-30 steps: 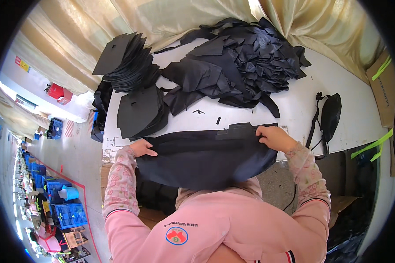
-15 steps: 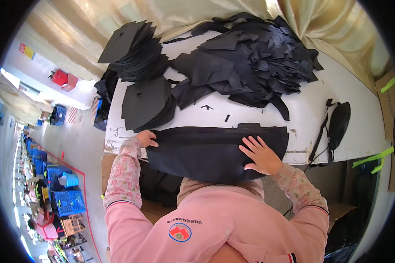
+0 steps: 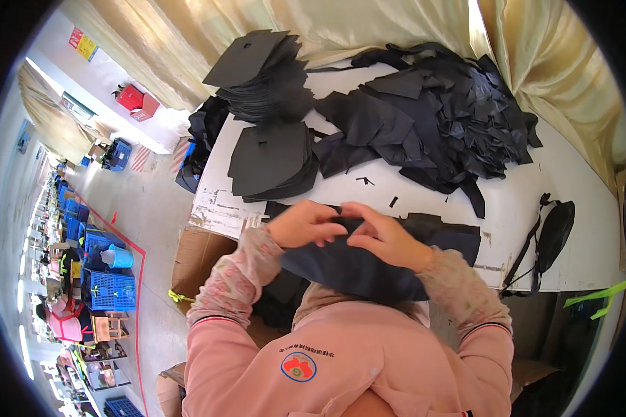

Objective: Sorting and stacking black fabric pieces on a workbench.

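Note:
A dark navy fabric piece (image 3: 358, 267) hangs over the near edge of the white table (image 3: 424, 191) toward my chest. My left hand (image 3: 302, 224) and my right hand (image 3: 382, 235) meet at its top edge, both pinching the cloth, fingers almost touching. Pink sleeves cover both forearms. Beyond my hands lie a flat stack of black cut pieces (image 3: 271, 158) and a taller stack (image 3: 261, 76) at the far left.
A big loose heap of black fabric offcuts (image 3: 442, 115) fills the table's far right. A black strapped pouch (image 3: 553, 233) lies at the right edge. Small black scraps (image 3: 365, 181) dot the middle. Cardboard box (image 3: 198, 254) and blue crates (image 3: 108, 288) stand on the floor at left.
My hands were spread apart on the fabric's top edge; both have come together at its middle, gathering the cloth, and the piece has slid toward me.

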The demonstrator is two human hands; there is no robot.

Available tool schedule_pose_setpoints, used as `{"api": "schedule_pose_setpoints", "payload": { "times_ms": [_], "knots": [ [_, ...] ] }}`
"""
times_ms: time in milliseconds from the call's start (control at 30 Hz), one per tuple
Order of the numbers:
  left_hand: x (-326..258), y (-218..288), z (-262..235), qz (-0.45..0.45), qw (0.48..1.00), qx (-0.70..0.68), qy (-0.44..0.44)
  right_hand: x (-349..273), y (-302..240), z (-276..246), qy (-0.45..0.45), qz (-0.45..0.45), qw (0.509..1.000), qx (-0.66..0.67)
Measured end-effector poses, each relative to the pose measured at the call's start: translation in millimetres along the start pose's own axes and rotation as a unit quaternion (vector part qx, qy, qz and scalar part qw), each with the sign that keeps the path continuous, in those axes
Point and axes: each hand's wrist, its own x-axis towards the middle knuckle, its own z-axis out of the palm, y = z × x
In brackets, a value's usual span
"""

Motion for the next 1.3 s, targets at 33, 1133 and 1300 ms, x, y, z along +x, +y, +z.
{"api": "schedule_pose_setpoints", "payload": {
  "times_ms": [33, 1133, 1300],
  "knots": [
    [1.0, 0.9, -3.8, 0.003, 1.0, 0.003, 0.003, 9.5, 11.4, 4.3, -0.008, -0.003, 0.999, 0.041],
    [-36.5, 7.7, 11.4, 0.249, 0.96, 0.125, -0.044, 25.9, 43.1, -36.4, 0.261, -0.243, 0.9, -0.249],
    [-9.6, 11.9, 35.5, 0.215, 0.963, 0.055, 0.154, 2.8, -11.1, -15.2, 0.144, -0.02, 0.989, 0.006]
  ]
}}
